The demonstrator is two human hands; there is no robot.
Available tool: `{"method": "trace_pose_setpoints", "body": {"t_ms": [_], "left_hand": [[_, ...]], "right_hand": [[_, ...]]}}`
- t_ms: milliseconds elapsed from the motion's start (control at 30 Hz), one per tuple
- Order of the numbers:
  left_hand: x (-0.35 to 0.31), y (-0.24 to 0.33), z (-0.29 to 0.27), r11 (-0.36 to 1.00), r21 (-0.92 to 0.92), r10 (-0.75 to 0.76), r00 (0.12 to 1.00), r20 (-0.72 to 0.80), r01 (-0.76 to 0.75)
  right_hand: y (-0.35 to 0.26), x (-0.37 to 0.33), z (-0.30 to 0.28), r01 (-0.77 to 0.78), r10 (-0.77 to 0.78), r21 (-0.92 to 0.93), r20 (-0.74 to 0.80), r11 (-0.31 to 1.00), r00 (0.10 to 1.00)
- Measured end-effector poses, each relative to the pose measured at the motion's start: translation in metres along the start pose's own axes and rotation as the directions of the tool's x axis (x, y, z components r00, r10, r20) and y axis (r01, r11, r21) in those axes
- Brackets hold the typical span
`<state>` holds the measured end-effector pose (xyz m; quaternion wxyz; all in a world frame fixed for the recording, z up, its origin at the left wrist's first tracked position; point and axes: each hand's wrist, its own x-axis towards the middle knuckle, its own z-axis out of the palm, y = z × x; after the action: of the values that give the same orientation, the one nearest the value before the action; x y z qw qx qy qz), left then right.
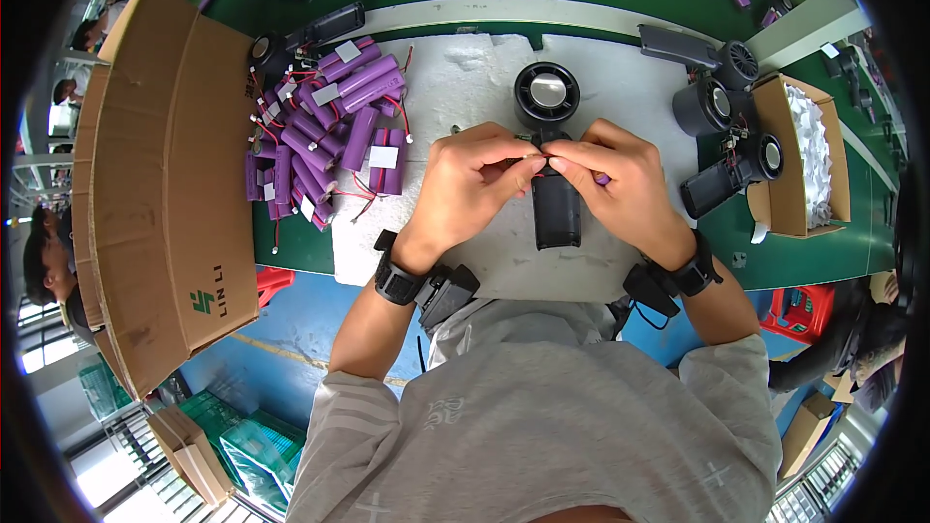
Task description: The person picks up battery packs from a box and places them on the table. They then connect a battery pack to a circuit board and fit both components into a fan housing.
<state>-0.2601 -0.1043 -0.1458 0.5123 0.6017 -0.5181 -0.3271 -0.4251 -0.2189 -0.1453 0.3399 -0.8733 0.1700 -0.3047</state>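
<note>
A black handheld device with a round fan head point(546, 97) and a handle point(557, 218) lies in front of me, the handle toward my body. Above the top of that handle my two hands meet, fingertips nearly touching. My left hand point(473, 179) is closed in a pinch on a thin wire point(545, 156). My right hand point(625, 184) pinches the same wiring from the other side. A bit of purple, seemingly a battery cell point(603, 179), shows under the right fingers. The exact wire ends are hidden by my fingertips.
Purple battery packs point(360, 140) with red wires lie heaped on the white foam sheet point(465, 68) to the left. A tall cardboard box point(184, 165) stands beyond them. More black devices point(702, 107) and a small carton point(843, 160) with white packing are on the right.
</note>
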Motion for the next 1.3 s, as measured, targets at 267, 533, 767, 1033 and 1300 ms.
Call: {"method": "trace_pose_setpoints", "body": {"t_ms": [267,533,767,1033,1300], "left_hand": [[-0.001,-0.007,0.001,0.973,-0.22,-0.069,0.997,0.021,0.072],[-0.001,0.001,-0.015,0.877,-0.379,-0.245,0.953,0.179,0.297],[-0.001,-0.004,-0.017,0.89,-0.381,-0.197,0.965,0.175,0.251],[-0.001,-0.002,-0.015,0.888,-0.396,-0.172,0.968,0.182,0.232],[-0.003,-0.004,-0.014,0.926,-0.309,-0.172,0.972,0.162,0.216]], "right_hand": [[0.003,0.0,-0.001,0.004,-0.008,0.056,0.063,0.998,0.998],[0.007,-0.001,-0.001,0.003,-0.016,0.128,0.098,0.992,0.995],[0.001,0.0,-0.003,-0.017,-0.003,0.118,0.172,0.993,0.985],[0.001,-0.001,-0.002,-0.007,-0.008,0.089,0.168,0.996,0.986],[0.001,-0.001,-0.006,0.009,-0.02,0.063,0.178,0.998,0.984]]}}
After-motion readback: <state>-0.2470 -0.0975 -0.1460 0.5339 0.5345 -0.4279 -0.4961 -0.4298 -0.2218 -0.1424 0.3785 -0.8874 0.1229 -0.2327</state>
